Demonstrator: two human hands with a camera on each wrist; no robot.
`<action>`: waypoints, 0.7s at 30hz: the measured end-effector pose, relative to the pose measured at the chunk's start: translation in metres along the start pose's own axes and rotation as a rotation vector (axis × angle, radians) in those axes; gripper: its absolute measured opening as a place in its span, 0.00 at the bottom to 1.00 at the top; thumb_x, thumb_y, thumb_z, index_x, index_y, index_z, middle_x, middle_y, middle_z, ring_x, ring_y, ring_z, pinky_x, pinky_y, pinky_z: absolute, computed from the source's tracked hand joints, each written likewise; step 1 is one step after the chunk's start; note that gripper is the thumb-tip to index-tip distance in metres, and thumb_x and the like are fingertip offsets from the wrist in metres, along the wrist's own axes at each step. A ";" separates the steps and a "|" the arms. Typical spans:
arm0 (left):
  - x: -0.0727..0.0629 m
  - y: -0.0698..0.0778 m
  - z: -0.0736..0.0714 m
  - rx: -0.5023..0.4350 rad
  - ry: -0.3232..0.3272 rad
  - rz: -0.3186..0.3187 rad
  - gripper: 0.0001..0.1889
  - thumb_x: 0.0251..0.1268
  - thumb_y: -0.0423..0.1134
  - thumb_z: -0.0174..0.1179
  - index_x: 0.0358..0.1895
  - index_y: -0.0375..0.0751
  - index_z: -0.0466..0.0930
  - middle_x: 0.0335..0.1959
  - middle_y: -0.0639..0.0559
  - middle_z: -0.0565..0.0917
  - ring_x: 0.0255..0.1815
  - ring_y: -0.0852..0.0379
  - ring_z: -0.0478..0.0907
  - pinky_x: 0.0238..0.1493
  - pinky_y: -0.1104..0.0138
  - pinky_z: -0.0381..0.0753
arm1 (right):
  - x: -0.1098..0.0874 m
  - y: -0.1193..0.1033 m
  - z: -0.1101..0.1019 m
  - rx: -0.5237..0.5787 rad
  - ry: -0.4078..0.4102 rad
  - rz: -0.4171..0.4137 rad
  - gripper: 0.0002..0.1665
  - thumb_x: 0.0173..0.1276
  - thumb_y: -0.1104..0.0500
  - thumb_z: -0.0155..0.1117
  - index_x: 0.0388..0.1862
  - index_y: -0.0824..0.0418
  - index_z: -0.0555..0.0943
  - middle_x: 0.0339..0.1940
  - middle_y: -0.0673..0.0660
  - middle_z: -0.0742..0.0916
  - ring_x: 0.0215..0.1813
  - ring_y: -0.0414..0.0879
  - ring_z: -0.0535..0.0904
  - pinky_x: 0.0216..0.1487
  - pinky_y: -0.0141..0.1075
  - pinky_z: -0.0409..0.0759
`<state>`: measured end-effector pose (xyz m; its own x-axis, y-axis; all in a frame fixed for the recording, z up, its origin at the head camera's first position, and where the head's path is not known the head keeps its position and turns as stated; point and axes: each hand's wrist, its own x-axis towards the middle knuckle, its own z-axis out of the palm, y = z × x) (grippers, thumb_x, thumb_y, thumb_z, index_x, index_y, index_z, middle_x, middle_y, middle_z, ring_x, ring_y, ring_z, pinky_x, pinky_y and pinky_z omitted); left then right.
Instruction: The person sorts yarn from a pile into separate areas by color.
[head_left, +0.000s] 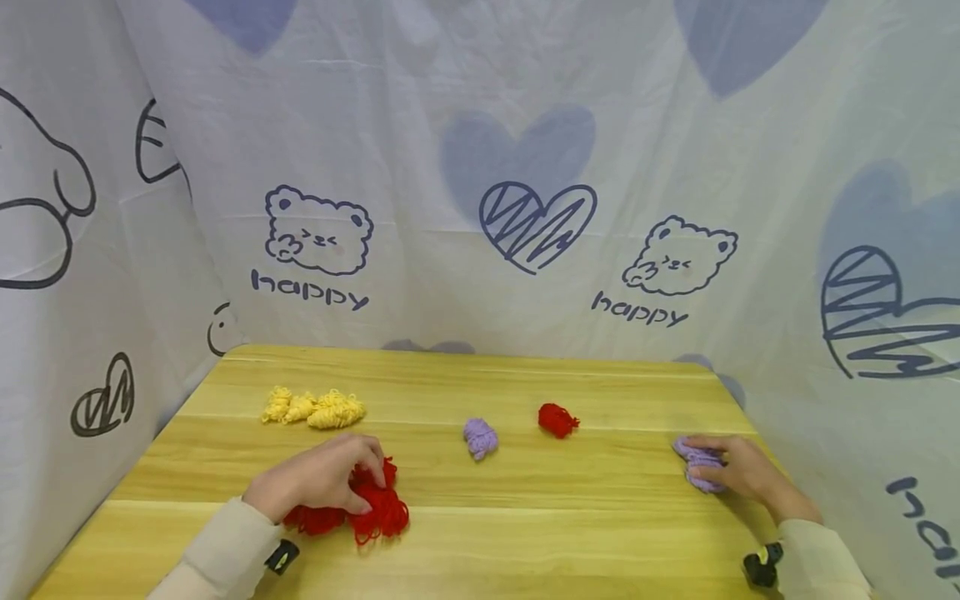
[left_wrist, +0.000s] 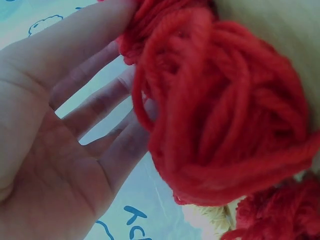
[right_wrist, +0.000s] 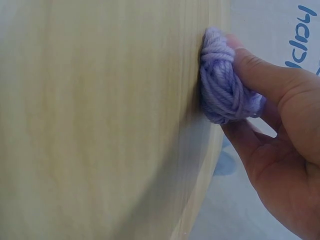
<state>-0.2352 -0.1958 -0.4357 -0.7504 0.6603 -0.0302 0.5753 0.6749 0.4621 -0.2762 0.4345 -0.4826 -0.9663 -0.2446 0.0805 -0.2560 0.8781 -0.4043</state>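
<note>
At the front left of the wooden table (head_left: 540,542), my left hand (head_left: 318,477) holds a bundle of red yarn (head_left: 382,512) between thumb and fingers. In the left wrist view the loops of this red bundle (left_wrist: 225,110) fill the space past the fingertips. A second red yarn bundle (head_left: 317,520) lies beside it, partly hidden under the hand. Over by the right edge, my right hand (head_left: 757,482) grips a purple yarn bundle (right_wrist: 222,82), thumb on one side and fingers on the other, close against the tabletop.
Several yellow yarn bundles (head_left: 336,410) lie in a row at the back left. Near the table's middle are a small purple yarn bundle (head_left: 480,438) and a small red one (head_left: 558,421). A printed white cloth (head_left: 427,275) hangs behind the table and along both sides.
</note>
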 end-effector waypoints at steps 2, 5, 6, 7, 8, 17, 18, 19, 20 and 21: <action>0.001 -0.001 0.000 -0.001 0.006 0.002 0.11 0.52 0.40 0.80 0.39 0.51 0.89 0.46 0.58 0.83 0.46 0.60 0.78 0.49 0.63 0.84 | 0.000 0.000 0.000 0.001 -0.001 0.000 0.29 0.61 0.55 0.78 0.61 0.62 0.85 0.61 0.72 0.85 0.62 0.70 0.81 0.60 0.63 0.80; 0.001 -0.001 0.000 0.003 0.013 -0.008 0.13 0.52 0.40 0.80 0.41 0.50 0.88 0.44 0.61 0.83 0.42 0.62 0.77 0.46 0.65 0.83 | 0.000 -0.001 0.000 -0.002 -0.010 0.012 0.29 0.61 0.55 0.78 0.61 0.62 0.85 0.61 0.72 0.85 0.63 0.70 0.80 0.61 0.64 0.79; 0.001 -0.001 0.000 0.006 0.016 -0.010 0.14 0.51 0.40 0.80 0.42 0.49 0.88 0.43 0.61 0.83 0.42 0.63 0.77 0.46 0.65 0.83 | 0.000 -0.001 -0.001 -0.002 -0.013 0.018 0.29 0.61 0.54 0.78 0.62 0.62 0.85 0.62 0.72 0.85 0.63 0.70 0.80 0.61 0.65 0.79; 0.001 -0.001 0.001 0.011 0.018 -0.010 0.16 0.51 0.40 0.80 0.43 0.49 0.88 0.44 0.61 0.84 0.42 0.63 0.77 0.45 0.65 0.83 | 0.000 -0.002 -0.001 -0.001 -0.017 0.023 0.29 0.62 0.54 0.78 0.62 0.61 0.85 0.62 0.72 0.85 0.63 0.71 0.80 0.61 0.65 0.78; 0.001 -0.001 0.001 0.015 0.020 -0.010 0.17 0.51 0.41 0.81 0.44 0.49 0.88 0.44 0.61 0.84 0.42 0.62 0.77 0.45 0.65 0.82 | 0.000 -0.002 -0.001 -0.001 -0.021 0.028 0.30 0.62 0.54 0.78 0.62 0.61 0.85 0.62 0.72 0.84 0.64 0.71 0.80 0.62 0.65 0.78; -0.001 -0.001 0.002 0.027 0.024 -0.019 0.22 0.50 0.42 0.81 0.50 0.47 0.87 0.47 0.58 0.86 0.43 0.60 0.78 0.46 0.65 0.83 | 0.000 -0.001 0.000 0.006 -0.027 0.036 0.30 0.62 0.53 0.77 0.62 0.62 0.84 0.63 0.72 0.84 0.64 0.71 0.79 0.61 0.65 0.79; -0.001 -0.001 0.002 0.028 0.026 -0.018 0.21 0.50 0.42 0.81 0.49 0.47 0.88 0.46 0.58 0.86 0.43 0.60 0.78 0.46 0.65 0.83 | 0.000 -0.001 0.000 0.007 -0.025 0.037 0.30 0.62 0.53 0.77 0.63 0.62 0.84 0.63 0.72 0.84 0.64 0.71 0.79 0.61 0.65 0.79; -0.001 -0.001 0.002 0.029 0.027 -0.016 0.21 0.50 0.42 0.81 0.49 0.47 0.88 0.46 0.58 0.86 0.43 0.60 0.78 0.45 0.65 0.82 | 0.000 -0.001 0.000 0.010 -0.024 0.039 0.30 0.63 0.54 0.77 0.63 0.62 0.84 0.63 0.72 0.84 0.64 0.71 0.79 0.61 0.64 0.79; -0.001 -0.001 0.002 0.030 0.027 -0.015 0.21 0.50 0.41 0.81 0.49 0.47 0.88 0.46 0.58 0.86 0.42 0.60 0.78 0.45 0.66 0.82 | -0.001 -0.001 0.000 0.010 -0.024 0.037 0.30 0.63 0.54 0.77 0.63 0.62 0.84 0.63 0.72 0.84 0.64 0.71 0.79 0.60 0.64 0.80; -0.001 -0.001 0.002 0.031 0.028 -0.018 0.20 0.50 0.41 0.81 0.48 0.47 0.88 0.45 0.59 0.86 0.42 0.61 0.78 0.45 0.66 0.82 | -0.001 -0.001 -0.001 0.012 -0.023 0.035 0.30 0.63 0.54 0.77 0.63 0.62 0.84 0.63 0.73 0.84 0.64 0.71 0.80 0.60 0.64 0.80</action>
<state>-0.2348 -0.1969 -0.4377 -0.7691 0.6389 -0.0136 0.5711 0.6968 0.4339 -0.2753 0.4338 -0.4815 -0.9737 -0.2233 0.0449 -0.2214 0.8814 -0.4172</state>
